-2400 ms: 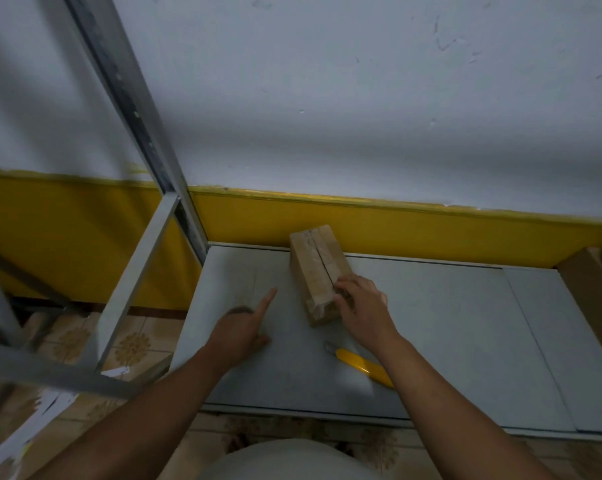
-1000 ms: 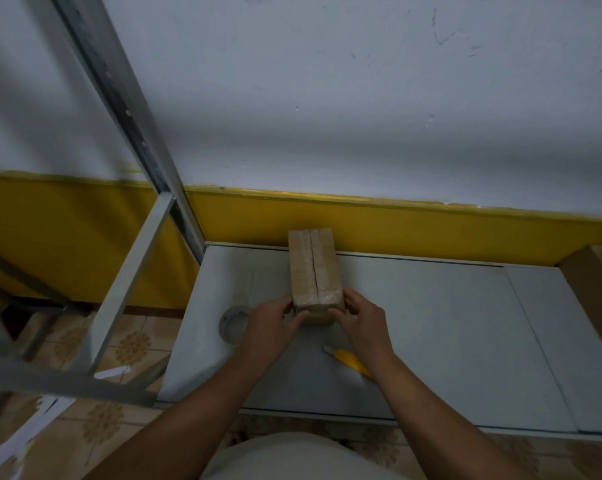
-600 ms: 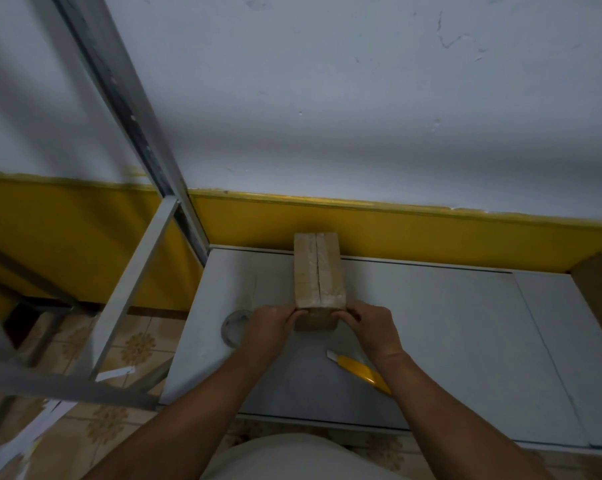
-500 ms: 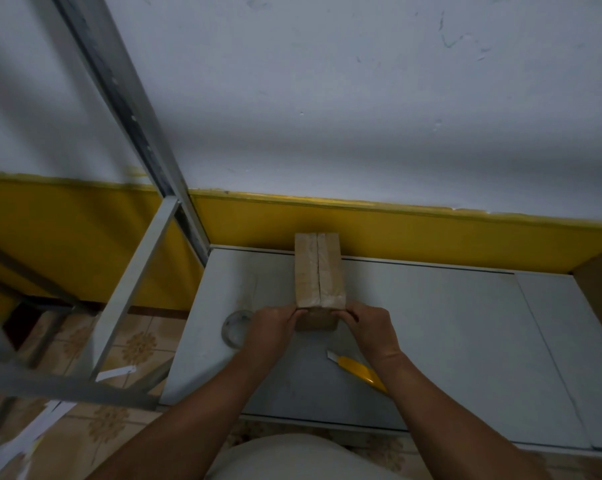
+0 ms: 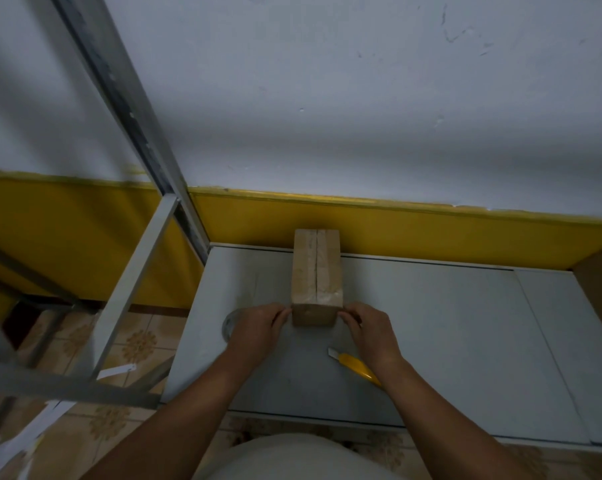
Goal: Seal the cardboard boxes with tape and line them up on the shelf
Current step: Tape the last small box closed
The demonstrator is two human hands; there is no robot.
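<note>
A small brown cardboard box (image 5: 316, 271) lies lengthwise on the grey shelf (image 5: 431, 323), its top flaps closed under shiny tape with a seam down the middle. Its far end reaches the yellow wall band. My left hand (image 5: 258, 329) holds the near left corner with curled fingers. My right hand (image 5: 370, 329) holds the near right corner the same way. A clear tape roll (image 5: 227, 329) lies on the shelf, mostly hidden behind my left hand.
A yellow utility knife (image 5: 356, 368) lies on the shelf under my right wrist. Another cardboard box (image 5: 600, 282) stands at the right edge. A grey metal upright (image 5: 130, 98) and crossbars frame the left side above tiled floor.
My left hand left the shelf and took the box's near left corner. The box turned from skewed to straight and slid back toward the wall.
</note>
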